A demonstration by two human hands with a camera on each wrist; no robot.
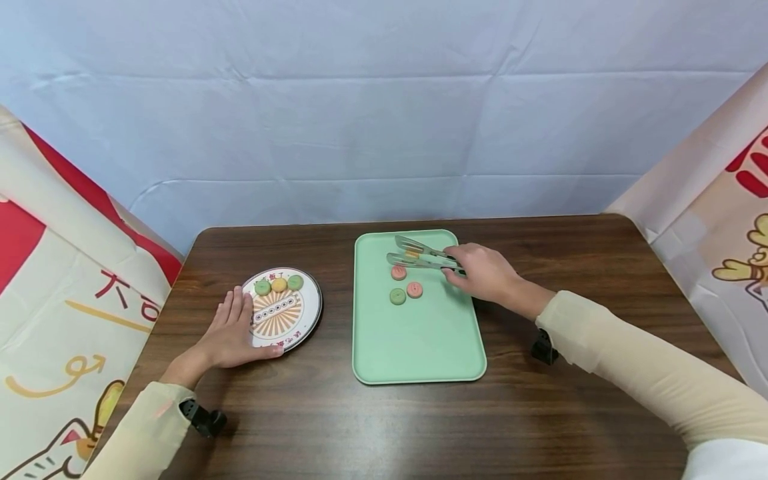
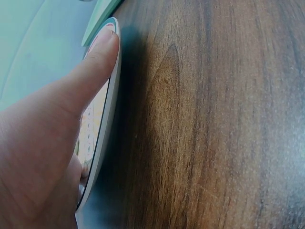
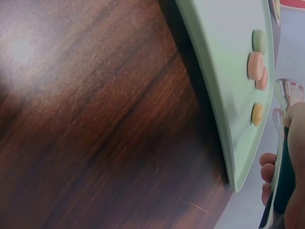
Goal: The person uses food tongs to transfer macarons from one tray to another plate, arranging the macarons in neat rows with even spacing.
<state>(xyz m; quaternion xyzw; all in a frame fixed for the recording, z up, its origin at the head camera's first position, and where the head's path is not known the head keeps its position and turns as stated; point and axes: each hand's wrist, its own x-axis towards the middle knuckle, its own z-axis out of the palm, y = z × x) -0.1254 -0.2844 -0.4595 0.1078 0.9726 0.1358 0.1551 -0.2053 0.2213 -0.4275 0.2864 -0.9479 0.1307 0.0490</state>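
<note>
tongs (image 1: 427,264) over the far part of a green tray (image 1: 420,347), tips pointing left.
the right hand (image 1: 480,272) is clamped on the tongs' handle end; their long axis runs roughly left to right, across the tray's longer near-to-far axis, with the tips angled slightly toward the far side. the two arms stand apart, and in the head view a yellow macaron (image 1: 412,254) shows between them; the right wrist view has it lying on the tray, clear of the tongs. just nearer lie two pink macarons (image 1: 415,290) and a green macaron (image 1: 398,297). the left hand (image 1: 231,333), fingers straight and thumb spread along the rim, rests on a round plate (image 1: 311,310), where three macarons (image 1: 279,285) sit in a left-to-right row near the far edge.
</note>
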